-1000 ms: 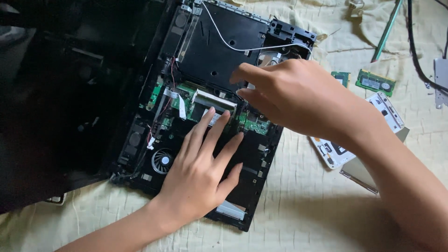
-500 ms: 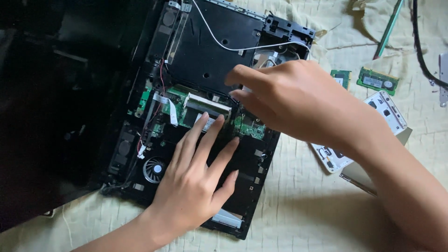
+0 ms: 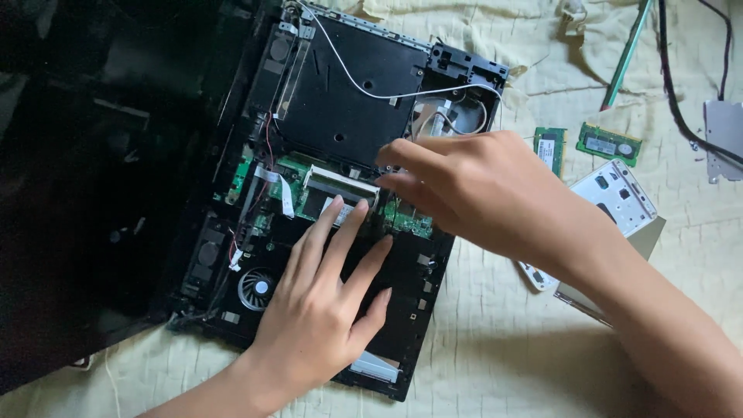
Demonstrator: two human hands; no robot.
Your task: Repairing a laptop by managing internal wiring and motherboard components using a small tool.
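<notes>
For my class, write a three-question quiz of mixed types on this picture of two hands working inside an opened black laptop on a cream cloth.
1. True or false: the left hand lies flat, fingers spread, on the opened black laptop base.
2. Multiple choice: where is the small round cooling fan? A) just left of the left hand B) under the right hand C) out on the cream quilted cloth
3. Fill in: the two small green memory modules lie on the cloth to the ____ of the laptop.

Key: 1 true; 2 A; 3 right. The right hand's fingertips reach toward the green circuit board; whether they pinch anything is unclear.
</notes>
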